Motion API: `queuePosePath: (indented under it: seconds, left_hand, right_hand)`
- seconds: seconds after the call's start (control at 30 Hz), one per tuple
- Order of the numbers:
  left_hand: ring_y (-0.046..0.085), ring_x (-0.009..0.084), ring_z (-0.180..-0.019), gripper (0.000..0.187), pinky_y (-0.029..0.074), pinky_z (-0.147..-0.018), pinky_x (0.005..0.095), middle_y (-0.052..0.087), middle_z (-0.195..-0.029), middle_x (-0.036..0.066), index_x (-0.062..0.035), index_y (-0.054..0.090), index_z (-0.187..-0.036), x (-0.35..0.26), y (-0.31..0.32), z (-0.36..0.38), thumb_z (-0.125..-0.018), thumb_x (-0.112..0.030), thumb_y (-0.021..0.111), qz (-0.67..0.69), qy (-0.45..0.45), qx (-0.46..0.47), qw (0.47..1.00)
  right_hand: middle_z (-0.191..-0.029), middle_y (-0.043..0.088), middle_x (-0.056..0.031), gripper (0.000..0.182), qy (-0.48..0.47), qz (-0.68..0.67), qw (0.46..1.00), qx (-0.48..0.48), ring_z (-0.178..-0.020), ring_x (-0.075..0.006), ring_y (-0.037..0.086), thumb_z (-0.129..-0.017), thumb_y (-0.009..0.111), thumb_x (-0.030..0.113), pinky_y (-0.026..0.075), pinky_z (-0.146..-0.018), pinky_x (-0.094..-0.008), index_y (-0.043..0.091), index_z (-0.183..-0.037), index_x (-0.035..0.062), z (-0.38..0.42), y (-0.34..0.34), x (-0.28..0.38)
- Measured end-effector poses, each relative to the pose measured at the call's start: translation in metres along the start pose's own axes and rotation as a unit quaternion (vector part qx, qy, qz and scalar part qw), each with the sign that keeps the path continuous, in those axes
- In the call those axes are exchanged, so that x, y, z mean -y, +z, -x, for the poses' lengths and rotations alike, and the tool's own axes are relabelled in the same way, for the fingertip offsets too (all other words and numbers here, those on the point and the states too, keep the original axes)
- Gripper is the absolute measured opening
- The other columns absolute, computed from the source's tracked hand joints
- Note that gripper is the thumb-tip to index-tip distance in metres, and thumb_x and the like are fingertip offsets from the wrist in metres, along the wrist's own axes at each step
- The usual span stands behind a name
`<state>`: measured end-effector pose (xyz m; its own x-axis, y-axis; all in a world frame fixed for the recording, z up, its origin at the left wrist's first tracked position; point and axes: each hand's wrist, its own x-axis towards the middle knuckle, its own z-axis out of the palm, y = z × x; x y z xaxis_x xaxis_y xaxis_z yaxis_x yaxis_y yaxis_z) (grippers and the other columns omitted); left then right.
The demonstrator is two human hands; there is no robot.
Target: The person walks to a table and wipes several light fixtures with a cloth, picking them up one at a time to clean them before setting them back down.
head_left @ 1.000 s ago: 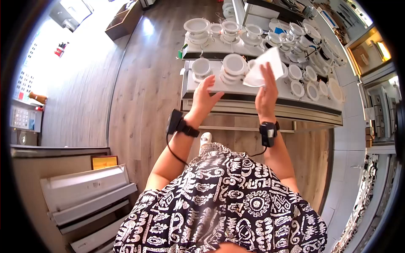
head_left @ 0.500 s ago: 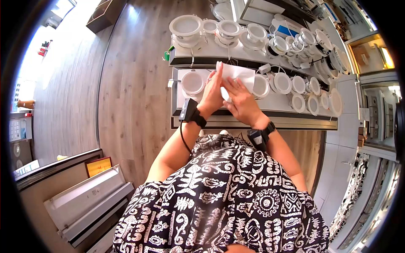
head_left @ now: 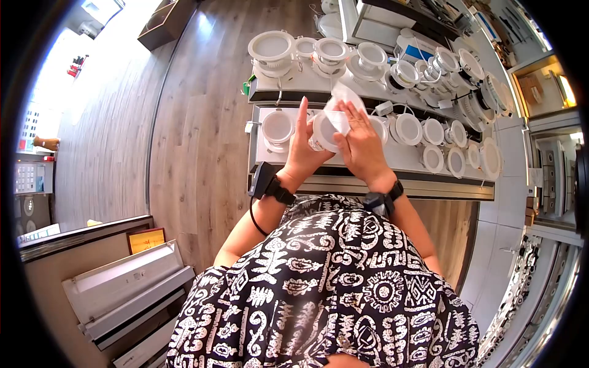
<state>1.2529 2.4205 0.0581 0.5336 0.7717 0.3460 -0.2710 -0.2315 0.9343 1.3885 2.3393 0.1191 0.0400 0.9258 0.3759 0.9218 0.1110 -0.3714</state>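
My left hand (head_left: 305, 146) is beside a round white downlight (head_left: 325, 132), its fingers stretched upward and its thumb reaching along the lamp's lower side. Pinned under the fingers of my right hand (head_left: 363, 142) is a white wiping cloth (head_left: 345, 105), thin and folded, which overlaps the upper right of that downlight. Part of the lamp's face is hidden by the cloth. Another downlight (head_left: 278, 127) stands just left of my left hand, and one more (head_left: 378, 129) shows partly behind my right hand.
Several downlights of different sizes line both steps of a white display stand (head_left: 392, 157). Cables run between the lamps, such as a dangling wire (head_left: 280, 92). A low bench with white panel housings (head_left: 132, 279) is at lower left. Glass-fronted cabinets (head_left: 555, 153) stand at right.
My hands have drawn apart from their close position over the cloth. The cloth has shifted and bunched under my right fingers, uncovering the downlight between my hands. The view has shifted slightly.
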Motion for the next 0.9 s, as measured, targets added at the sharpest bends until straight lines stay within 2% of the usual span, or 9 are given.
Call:
queuePosePath:
  seconds: [0.13,0.3,0.37,0.43,0.57,0.63,0.67,0.77,0.9]
  left_hand:
    - [0.061,0.0245,-0.114,0.113,0.048,-0.098,0.0366,0.058,-0.129,0.019,-0.0060,0.004,-0.156,-0.009,-0.002,-0.002,-0.072,-0.004,0.081,0.051,-0.011,-0.009,0.999]
    - [0.057,0.0262,-0.121,0.110,0.046,-0.102,0.0377,0.055,-0.132,0.018,-0.0074,0.003,-0.156,-0.010,-0.005,0.004,-0.076,-0.004,0.078,-0.206,0.131,-0.006,0.970]
    - [0.054,0.0243,-0.122,0.112,0.045,-0.103,0.0377,0.054,-0.132,0.014,-0.0114,0.002,-0.157,-0.014,0.003,0.010,-0.075,0.001,0.078,0.062,-0.009,-0.017,0.998]
    - [0.058,0.0235,-0.119,0.116,0.047,-0.100,0.0356,0.056,-0.129,0.015,-0.0130,-0.002,-0.156,-0.012,-0.005,0.011,-0.073,0.005,0.077,0.019,-0.007,-0.017,1.000]
    - [0.060,0.0231,-0.114,0.118,0.047,-0.099,0.0363,0.060,-0.124,0.015,-0.0129,-0.006,-0.156,-0.014,-0.011,0.012,-0.075,0.003,0.078,-0.026,-0.014,-0.044,0.999]
    - [0.060,0.0232,-0.114,0.117,0.047,-0.099,0.0370,0.060,-0.124,0.016,-0.0130,-0.006,-0.156,-0.018,-0.011,0.013,-0.075,0.001,0.078,-0.029,-0.009,-0.028,0.999]
    - [0.060,0.0233,-0.115,0.117,0.047,-0.099,0.0369,0.060,-0.125,0.015,-0.0131,-0.008,-0.156,-0.014,-0.012,0.013,-0.077,0.000,0.078,-0.032,0.003,-0.022,0.999]
    - [0.058,0.0242,-0.118,0.117,0.043,-0.105,0.0399,0.057,-0.130,0.016,-0.0116,-0.006,-0.156,-0.014,-0.008,0.014,-0.075,-0.002,0.079,-0.005,-0.022,-0.011,1.000]
    - [0.060,0.0259,-0.115,0.118,0.043,-0.102,0.0393,0.058,-0.128,0.017,-0.0093,-0.001,-0.156,-0.012,-0.012,0.013,-0.072,-0.004,0.082,-0.132,0.031,0.030,0.990]
  right_hand:
    - [-0.144,0.046,-0.0222,0.052,-0.034,-0.043,0.998,0.011,-0.138,-0.0361,0.039,-0.092,0.054,0.024,0.026,-0.117,-0.0465,0.050,-0.137,-0.0032,0.016,-0.009,0.035]
    - [-0.146,0.045,-0.0205,0.051,-0.045,-0.001,0.999,0.001,-0.139,-0.0328,0.040,-0.095,0.052,0.025,0.027,-0.117,-0.0452,0.050,-0.137,-0.0028,-0.009,-0.001,0.032]
    - [-0.147,0.044,-0.0204,0.051,-0.011,0.015,1.000,-0.024,-0.139,-0.0323,0.039,-0.095,0.051,0.025,0.026,-0.117,-0.0448,0.050,-0.137,-0.0029,-0.008,-0.001,0.029]
    - [-0.148,0.043,-0.0201,0.051,0.020,0.042,0.999,-0.022,-0.140,-0.0320,0.038,-0.095,0.051,0.025,0.024,-0.118,-0.0440,0.049,-0.138,-0.0028,0.013,-0.002,0.022]
    - [-0.102,0.068,-0.0185,0.036,0.272,-0.152,0.950,-0.033,-0.093,-0.0335,0.065,-0.102,0.045,0.026,0.048,-0.083,-0.0414,0.064,-0.108,-0.0044,0.051,-0.009,-0.002]
    - [-0.076,0.063,-0.0116,0.035,0.329,-0.362,0.842,-0.227,-0.068,-0.0307,0.058,-0.103,0.043,0.024,0.046,-0.066,-0.0414,0.063,-0.092,-0.0033,0.052,-0.003,-0.017]
    - [-0.083,0.061,-0.0125,0.030,0.316,-0.383,0.812,-0.306,-0.070,-0.0286,0.055,-0.103,0.044,0.021,0.045,-0.067,-0.0400,0.061,-0.096,-0.0032,0.051,-0.003,-0.015]
    - [-0.111,0.061,-0.0180,0.029,0.103,-0.134,0.972,-0.164,-0.098,-0.0315,0.057,-0.101,0.047,0.020,0.045,-0.086,-0.0417,0.059,-0.115,-0.0027,0.042,-0.008,0.000]
    - [-0.141,0.051,-0.0177,0.047,-0.079,-0.036,0.996,-0.007,-0.135,-0.0330,0.042,-0.095,0.053,0.020,0.027,-0.114,-0.0470,0.049,-0.138,0.0009,0.017,-0.001,0.030]
